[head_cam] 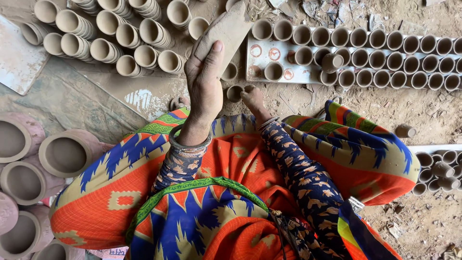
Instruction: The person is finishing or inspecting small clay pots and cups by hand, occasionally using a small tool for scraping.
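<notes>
The left hand covers the lower end of the flat clay paddle, so its grip there cannot be seen in full. The right hand hides most of the small clay cup. The large pots and the stacked cups run off the edges.

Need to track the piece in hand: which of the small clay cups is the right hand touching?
The lone small cup on the ground just beyond the knees; the right hand grips its rim. All the others sit untouched in rows or stacks.
</notes>
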